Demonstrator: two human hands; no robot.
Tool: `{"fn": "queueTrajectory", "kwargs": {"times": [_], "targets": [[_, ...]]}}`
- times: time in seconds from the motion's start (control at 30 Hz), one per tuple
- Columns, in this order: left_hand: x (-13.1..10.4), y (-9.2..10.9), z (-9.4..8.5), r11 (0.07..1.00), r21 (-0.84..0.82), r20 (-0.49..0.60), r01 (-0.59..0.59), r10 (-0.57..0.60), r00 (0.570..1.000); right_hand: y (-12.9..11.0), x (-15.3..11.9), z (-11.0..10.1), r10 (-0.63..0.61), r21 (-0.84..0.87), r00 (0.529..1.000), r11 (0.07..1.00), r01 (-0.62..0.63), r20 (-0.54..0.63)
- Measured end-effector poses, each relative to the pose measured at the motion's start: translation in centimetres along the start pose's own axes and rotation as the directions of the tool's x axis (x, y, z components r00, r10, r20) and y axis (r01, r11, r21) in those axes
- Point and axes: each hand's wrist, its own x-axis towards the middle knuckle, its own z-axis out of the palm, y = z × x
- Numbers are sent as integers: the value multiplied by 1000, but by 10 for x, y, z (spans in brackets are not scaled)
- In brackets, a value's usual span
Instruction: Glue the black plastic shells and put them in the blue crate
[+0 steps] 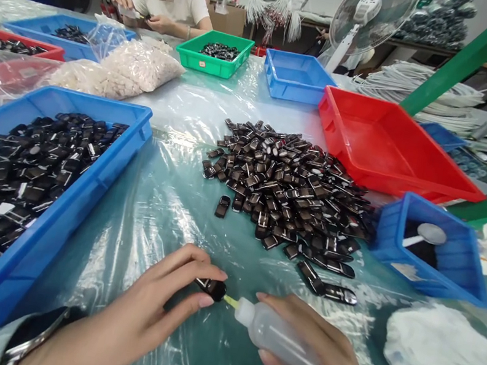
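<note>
Between the thumb and fingers of my left hand (pixel 168 294) is a small glossy black plastic casing (pixel 212 288), held just above the plastic-covered table (pixel 162 219). My right hand (pixel 326 358) grips a translucent squeeze bottle (pixel 284 342), tilted so that its thin yellowish tip points left. The tip meets the near end of the casing, or almost does; I cannot tell whether they touch. Beyond both hands lies a large heap of similar black casings (pixel 290 184). More casings fill a long blue tray (pixel 101 168) at my left.
A red tray (pixel 386 138) stands behind the heap. At right are a small blue bin (pixel 458 262) holding black material and a scoop (pixel 431 234), and a crumpled white cloth (pixel 448 354). A bag of pale pieces (pixel 144 66), a green tray (pixel 211 65) and a seated person are farther back.
</note>
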Motion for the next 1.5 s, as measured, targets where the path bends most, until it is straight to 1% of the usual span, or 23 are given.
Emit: {"fn": "queueTrajectory", "kwargs": {"times": [0.13,0.27,0.4,0.5,0.6,0.77,0.87,1.03,1.13,1.23,1.37,1.5], "targets": [[-1,4,-2,999,23,-8,-32,32,999,0,0,1,-13,-2,1000,1000,13,-15],[0,3,-1,999,30,-17,-40,41,999,3,-1,3,-12,2,1000,1000,12,-11],[0,2,0,997,49,-41,-64,66,997,5,-2,3,11,10,1000,1000,-11,4],[0,2,0,997,52,-57,-64,67,996,4,-3,3,35,39,999,999,-35,-4],[1,1,1,997,59,-50,-56,59,997,1,-3,2,53,73,999,996,-52,-7],[3,-2,2,996,29,-56,-88,90,994,-2,-1,-1,66,90,997,994,-68,25],[3,-1,2,997,27,-44,-67,68,997,-1,-3,-1,80,99,996,992,-84,42],[1,0,2,998,35,-61,-44,46,997,1,-6,-2,96,104,992,989,-104,80],[1,1,2,1000,12,-33,4,-3,999,1,-5,-3,100,115,991,987,-110,92],[0,3,1,1000,1,-10,18,-18,1000,0,-4,-3,100,126,992,986,-109,73],[-1,4,-1,999,18,-39,-41,42,998,0,-5,-2,114,125,991,985,-122,66],[1,1,-1,997,58,-65,-51,55,996,0,-4,0,78,89,997,993,-78,2]]}}
